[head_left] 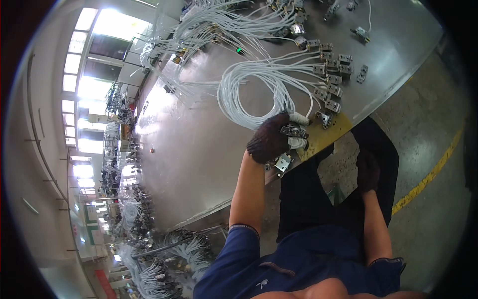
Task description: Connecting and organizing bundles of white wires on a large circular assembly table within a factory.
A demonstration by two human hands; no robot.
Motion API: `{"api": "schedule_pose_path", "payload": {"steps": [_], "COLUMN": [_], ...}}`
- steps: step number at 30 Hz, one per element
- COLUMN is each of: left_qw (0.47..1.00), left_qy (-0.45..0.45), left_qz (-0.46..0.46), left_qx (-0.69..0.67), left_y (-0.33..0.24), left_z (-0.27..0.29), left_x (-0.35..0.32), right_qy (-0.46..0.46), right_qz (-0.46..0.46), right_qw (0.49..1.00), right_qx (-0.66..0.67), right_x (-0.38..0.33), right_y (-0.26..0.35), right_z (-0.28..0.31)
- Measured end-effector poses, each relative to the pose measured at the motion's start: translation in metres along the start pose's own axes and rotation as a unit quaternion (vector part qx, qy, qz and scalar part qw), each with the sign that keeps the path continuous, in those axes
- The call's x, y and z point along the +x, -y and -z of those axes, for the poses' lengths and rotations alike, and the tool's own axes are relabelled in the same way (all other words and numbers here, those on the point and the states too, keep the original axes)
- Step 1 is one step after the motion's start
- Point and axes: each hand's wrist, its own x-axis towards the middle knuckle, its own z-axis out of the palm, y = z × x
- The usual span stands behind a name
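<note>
My left hand (269,138), in a dark glove with white wrapping on fingertips, is closed around a small metal fitting (296,131) near the table's front edge. Just beyond it lies a coil of thin white cables (229,94). Their ends fan rightward to several boxy metal fittings (332,79). One more fitting (324,119) sits right of my left hand, and another metal piece (284,162) is on the near side of it. My right hand (367,172), also in a dark glove, is down against my dark trouser leg, and its fingers blend into the cloth.
The metal table (184,164) has a yellow patch (331,130) along its near edge. More bundled white cables (214,20) with fittings lie at the far side. A loose metal piece (362,74) rests at the right. Racks of cables (149,271) stand at the lower left.
</note>
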Motion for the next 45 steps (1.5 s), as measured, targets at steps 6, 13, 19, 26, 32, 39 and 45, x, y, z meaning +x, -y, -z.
{"api": "schedule_pose_path", "payload": {"steps": [6, 13, 19, 26, 32, 39, 45], "left_qw": [0.957, 0.985, 0.990, 0.892, 0.865, 0.865, 0.844], "left_qy": [-0.013, -0.064, -0.066, -0.361, -0.482, -0.461, -0.450], "left_qz": [-0.093, -0.160, -0.121, -0.196, -0.136, -0.146, -0.241], "left_qx": [-0.276, -0.012, -0.001, -0.189, 0.044, 0.133, 0.163], "left_y": [-0.004, -0.016, -0.002, 0.050, 0.072, 0.069, 0.065], "left_z": [-0.005, -0.004, 0.012, 0.046, 0.074, 0.065, 0.050], "left_x": [-0.012, -0.041, -0.063, -0.068, -0.050, -0.047, -0.041], "right_qy": [0.222, 0.314, 0.313, 0.204, 0.231, 0.309, 0.325], "right_qz": [0.028, 0.054, 0.224, -0.178, -0.192, -0.144, -0.097], "right_qw": [0.938, 0.925, 0.923, 0.947, 0.932, 0.940, 0.939], "right_qx": [0.264, 0.207, 0.010, 0.175, 0.204, -0.026, -0.052], "right_x": [-0.006, 0.036, 0.060, 0.091, 0.109, 0.130, 0.154], "right_y": [0.111, 0.211, 0.229, 0.238, 0.255, 0.276, 0.279], "right_z": [0.001, -0.063, -0.096, -0.112, -0.102, -0.108, -0.134]}}
